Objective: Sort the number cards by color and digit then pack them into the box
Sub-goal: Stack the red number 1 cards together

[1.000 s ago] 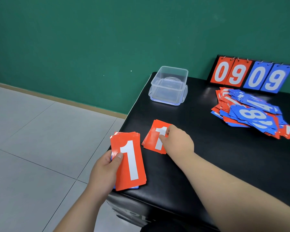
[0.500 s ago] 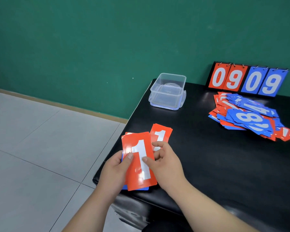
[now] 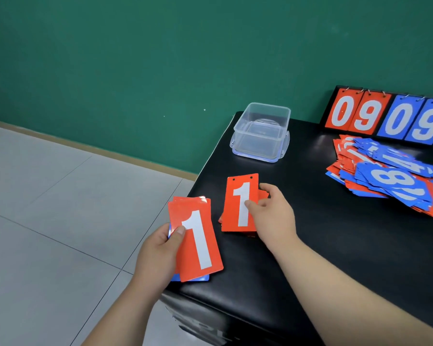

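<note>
- A person's right hand [image 3: 273,216] pinches one red rectangular number card [image 3: 240,203] printed with a white 1. The thumb lies on the card's face and the fingers curl behind its right edge.
- The red rectangular number card is over a small pile of red cards [image 3: 263,195] near the front left of a black padded table [image 3: 335,245]. Whether it rests on the pile or hangs just above cannot be told.
- Its long axis runs away from the person. The two punched holes are at the far end, and the digit reads upright to the wearer.
- The left hand [image 3: 158,255] grips a held stack of cards [image 3: 195,240], thumb on top and fingers underneath. A red 1 is on top, with blue edges showing below.
- The held stack's long axis also runs away from the person, with its far end leaning a little left. It sits at the table's left edge, partly over the grey tiled floor.
- Risk: a loosened left grip would let cards slide off, and those beyond the edge would likely fall to the floor.
- Risk: the blue cards in the held stack could land on the red pile if dealt without checking their colour.
- Risk: a card released crooked would leave the pile ragged and harder to pack.
- A clear plastic box [image 3: 258,146] stands open and well beyond the pile, near the green wall.
- A loose heap of red and blue cards [image 3: 390,173] lies far right, in front of a flip scoreboard [image 3: 385,118] reading 0 9 0 9. Much sorting appears to remain.
</note>
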